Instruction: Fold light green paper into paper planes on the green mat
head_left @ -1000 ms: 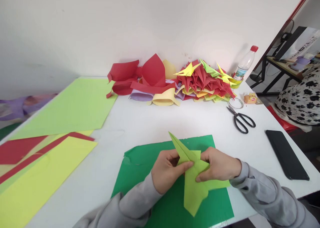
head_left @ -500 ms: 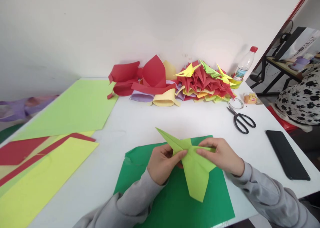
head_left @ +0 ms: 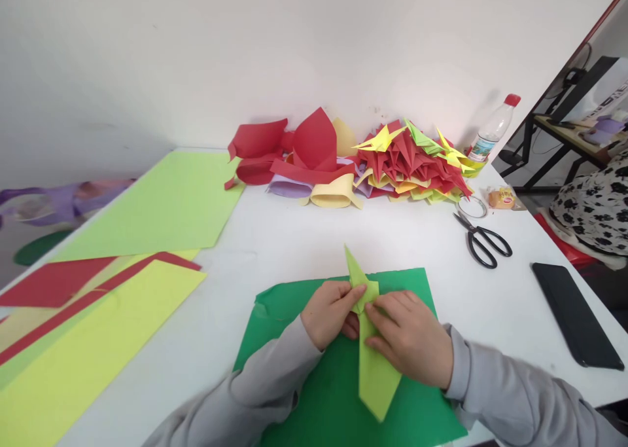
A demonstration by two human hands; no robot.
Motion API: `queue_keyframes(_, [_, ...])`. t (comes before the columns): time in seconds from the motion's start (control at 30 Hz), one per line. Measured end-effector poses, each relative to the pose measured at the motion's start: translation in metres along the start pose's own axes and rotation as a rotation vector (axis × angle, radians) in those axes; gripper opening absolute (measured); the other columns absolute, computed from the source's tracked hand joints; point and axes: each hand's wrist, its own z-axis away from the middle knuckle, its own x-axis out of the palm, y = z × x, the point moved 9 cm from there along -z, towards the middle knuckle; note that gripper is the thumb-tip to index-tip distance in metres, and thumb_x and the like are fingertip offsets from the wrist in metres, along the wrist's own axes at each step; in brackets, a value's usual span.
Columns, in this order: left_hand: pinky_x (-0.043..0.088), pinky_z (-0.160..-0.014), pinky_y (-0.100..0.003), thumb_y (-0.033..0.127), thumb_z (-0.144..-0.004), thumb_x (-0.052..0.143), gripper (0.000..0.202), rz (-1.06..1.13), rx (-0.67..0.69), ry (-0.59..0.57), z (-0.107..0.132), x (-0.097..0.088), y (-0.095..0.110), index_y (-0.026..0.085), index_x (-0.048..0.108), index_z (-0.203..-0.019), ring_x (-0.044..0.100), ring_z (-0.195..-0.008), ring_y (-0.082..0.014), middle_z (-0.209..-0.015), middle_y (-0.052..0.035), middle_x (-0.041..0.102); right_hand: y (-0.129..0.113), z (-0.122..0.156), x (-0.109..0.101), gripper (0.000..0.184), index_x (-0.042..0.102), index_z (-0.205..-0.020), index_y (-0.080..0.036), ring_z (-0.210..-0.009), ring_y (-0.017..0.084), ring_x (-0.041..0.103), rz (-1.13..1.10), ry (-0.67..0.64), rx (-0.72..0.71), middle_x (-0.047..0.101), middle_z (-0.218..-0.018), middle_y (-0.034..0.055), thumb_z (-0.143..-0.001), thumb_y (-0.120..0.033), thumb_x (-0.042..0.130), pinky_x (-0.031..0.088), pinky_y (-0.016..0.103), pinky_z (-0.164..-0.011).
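A folded light-green paper piece [head_left: 373, 376] lies lengthwise on a dark green sheet [head_left: 314, 401] at the near edge of the white table [head_left: 275, 244]. One point sticks up toward the wall and a broader point aims at me. My left hand [head_left: 330, 313] pinches the piece at its middle from the left. My right hand [head_left: 409, 336] lies over its right side, fingers curled and pressing the paper down onto the sheet. Both wrists wear grey sleeves.
Large light-green, yellow and red sheets [head_left: 112, 283] cover the table's left. Curled paper scraps [head_left: 299, 156] and a heap of folded paper figures [head_left: 412, 162] line the wall. A bottle [head_left: 493, 133], tape roll [head_left: 471, 206], scissors [head_left: 483, 241] and black phone [head_left: 576, 316] sit right.
The green piece has turned from slanting to pointing straight away from me. My right hand has slid from its right tip onto its middle and closed the fold flat.
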Motion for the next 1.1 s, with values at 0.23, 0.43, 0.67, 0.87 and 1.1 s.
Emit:
queue_keyframes(0.23, [0.042, -0.055, -0.032, 0.045, -0.085, 0.045, 0.046, -0.549, 0.160, 0.193, 0.009, -0.024, 0.018, 0.023, 0.038, -0.045, 0.058, -0.054, -0.0225, -0.047, -0.0029, 0.051, -0.011, 0.003, 0.006, 0.041, 0.060, -0.117, -0.005, -0.110, 0.028, 0.055, 0.043, 0.050, -0.071, 0.065, -0.113, 0.0147, -0.092, -0.037, 0.053, 0.046, 0.044, -0.092])
queue_keyframes(0.43, [0.052, -0.072, -0.037, 0.028, -0.090, 0.050, 0.023, -1.056, 0.688, 0.592, 0.038, -0.024, 0.046, 0.015, 0.067, -0.083, 0.066, -0.083, -0.0262, -0.088, -0.0131, 0.069, -0.013, 0.005, 0.016, 0.044, 0.058, -0.123, -0.004, -0.123, 0.030, 0.047, 0.109, -0.050, -0.099, 0.060, -0.129, 0.0135, -0.092, -0.036, 0.054, 0.043, 0.046, -0.101])
queue_keyframes(0.67, [0.054, -0.088, -0.040, 0.016, -0.093, 0.040, 0.032, -1.359, 0.895, 0.747, 0.048, 0.002, 0.041, 0.003, 0.069, -0.098, 0.062, -0.112, -0.0339, -0.112, -0.0205, 0.070, -0.019, 0.004, 0.016, 0.050, 0.059, -0.122, -0.001, -0.124, 0.029, 0.049, 0.147, -0.081, -0.158, 0.060, -0.128, 0.0169, -0.094, -0.040, 0.049, 0.040, 0.044, -0.108])
queue_keyframes(0.87, [0.050, -0.097, -0.044, 0.012, -0.086, 0.042, 0.029, -1.379, 0.743, 0.591, 0.033, 0.000, 0.033, 0.004, 0.068, -0.097, 0.050, -0.126, -0.0378, -0.128, -0.0243, 0.060, -0.023, 0.004, 0.016, 0.047, 0.058, -0.123, -0.005, -0.125, 0.031, 0.049, 0.136, -0.105, -0.170, 0.057, -0.132, 0.0181, -0.095, -0.040, 0.047, 0.040, 0.045, -0.107])
queue_keyframes(1.1, [0.045, -0.101, -0.049, 0.019, -0.087, 0.044, 0.026, -1.316, 0.684, 0.464, 0.023, -0.007, 0.038, 0.006, 0.066, -0.095, 0.045, -0.130, -0.0393, -0.129, -0.0274, 0.057, -0.025, 0.004, 0.016, 0.047, 0.058, -0.124, -0.004, -0.123, 0.031, 0.050, 0.144, -0.131, -0.169, 0.059, -0.130, 0.0183, -0.094, -0.038, 0.048, 0.039, 0.045, -0.107])
